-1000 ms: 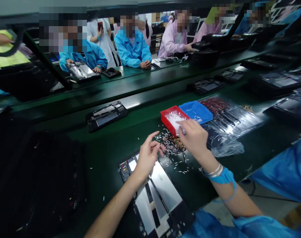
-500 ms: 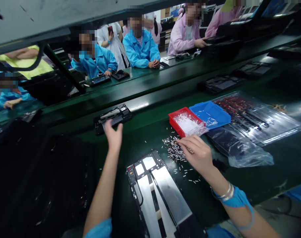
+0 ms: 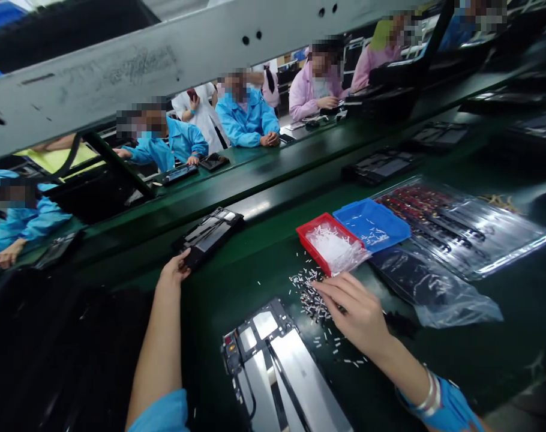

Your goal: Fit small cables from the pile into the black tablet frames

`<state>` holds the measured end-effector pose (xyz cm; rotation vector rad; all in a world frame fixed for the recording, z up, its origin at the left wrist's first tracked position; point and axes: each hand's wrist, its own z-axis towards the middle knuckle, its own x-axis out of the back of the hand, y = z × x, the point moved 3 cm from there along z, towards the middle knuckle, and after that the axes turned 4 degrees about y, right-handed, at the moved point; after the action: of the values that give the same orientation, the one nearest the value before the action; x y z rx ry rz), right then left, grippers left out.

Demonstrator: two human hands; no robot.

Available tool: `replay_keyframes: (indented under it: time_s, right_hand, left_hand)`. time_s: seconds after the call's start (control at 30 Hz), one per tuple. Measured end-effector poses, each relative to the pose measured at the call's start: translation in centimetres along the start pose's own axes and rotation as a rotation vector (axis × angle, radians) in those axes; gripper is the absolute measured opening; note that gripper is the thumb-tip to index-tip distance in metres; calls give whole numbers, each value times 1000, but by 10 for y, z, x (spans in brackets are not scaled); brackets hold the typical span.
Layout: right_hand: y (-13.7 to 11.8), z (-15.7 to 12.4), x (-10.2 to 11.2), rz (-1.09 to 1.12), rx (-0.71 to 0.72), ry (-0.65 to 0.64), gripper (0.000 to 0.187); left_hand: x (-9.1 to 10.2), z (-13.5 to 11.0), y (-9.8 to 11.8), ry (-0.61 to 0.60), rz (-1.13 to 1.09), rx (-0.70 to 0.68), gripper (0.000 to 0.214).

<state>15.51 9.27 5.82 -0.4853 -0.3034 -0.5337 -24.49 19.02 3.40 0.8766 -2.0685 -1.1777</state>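
Observation:
My left hand [image 3: 176, 268] curls around the near corner of a black device housing [image 3: 212, 235], which lies tilted on the green belt [image 3: 259, 264]. My right hand [image 3: 356, 315] sits at the edge of a heap of small white and dark pieces [image 3: 311, 300], with its fingertips close together. Whether those fingers hold a piece is hidden. Below that hand lies a large open device panel [image 3: 273, 360] with silver plates and a black frame. Loose white bits are scattered around it.
A red tray [image 3: 329, 243] of white pieces stands beside a blue tray [image 3: 372, 225]. To their right lie a clear sheet of dark parts [image 3: 457, 231] and a plastic bag [image 3: 435, 288]. Several co-workers in smocks sit beyond the far belt, under a grey overhead beam [image 3: 120, 78].
My left hand has gone from just below the black housing onto its near corner, and the housing looks turned slightly. The view has swung and dropped, showing more of the grey beam.

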Motion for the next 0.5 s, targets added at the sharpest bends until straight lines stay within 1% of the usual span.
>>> replay_keyframes:
  time_s: [0.07, 0.17, 0.23, 0.27, 0.3, 0.37, 0.43, 0.5]
  right_hand:
    - [2, 1, 1, 4, -20, -3, 22]
    - [5, 2, 3, -14, -43, -5, 22]
    - [6, 1, 3, -28, -58, -9, 21]
    - [7, 1, 3, -31, -66, -14, 21]
    - [8, 0, 3, -31, -74, -20, 21]
    - [9, -1, 2, -32, -87, -37, 22]
    - [10, -3, 0, -35, -95, -53, 22]
    - [11, -5, -3, -38, -93, -61, 21]
  left_hand:
    - [-10, -11, -4, -120, -125, 37, 38]
    - [-21, -31, -13, -299, -273, 50, 59]
    - [-25, -40, -19, -383, -308, 81, 71]
    - [-27, -42, -22, -411, -306, 105, 73]
    - [-28, -43, -23, -428, -296, 129, 71]
    - [-31, -44, -23, -433, -272, 161, 57]
    - [-37, -44, -21, -410, -256, 169, 39]
    - [-46, -48, -17, -382, -239, 169, 30]
